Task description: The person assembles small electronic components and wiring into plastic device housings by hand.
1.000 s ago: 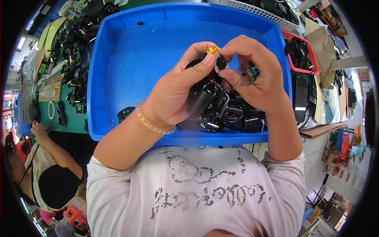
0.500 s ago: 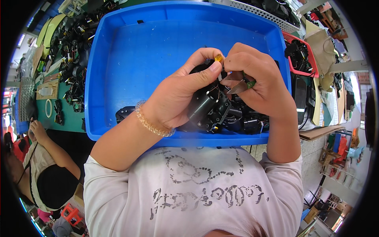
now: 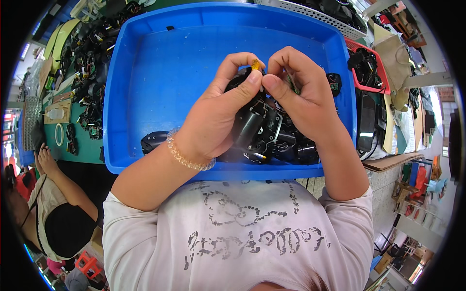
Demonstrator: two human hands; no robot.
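- Left hand (image 3: pixel 213 121) grip closed around black cylindrical motor assembly (image 3: pixel 247 127), now raised higher above blue plastic tray (image 3: pixel 145 87).
- Right hand (image 3: pixel 301 97) pinches small orange tab (image 3: pixel 255 64); fingertips have converged, suggesting fitting under way.

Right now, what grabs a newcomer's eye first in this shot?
The big blue tray fills the middle of the view, mostly bare, with a heap of black parts piled at its near right. Over that heap, the left hand and right hand meet, pinching a small orange piece atop a black cylindrical assembly. A beaded bracelet rings the left wrist.
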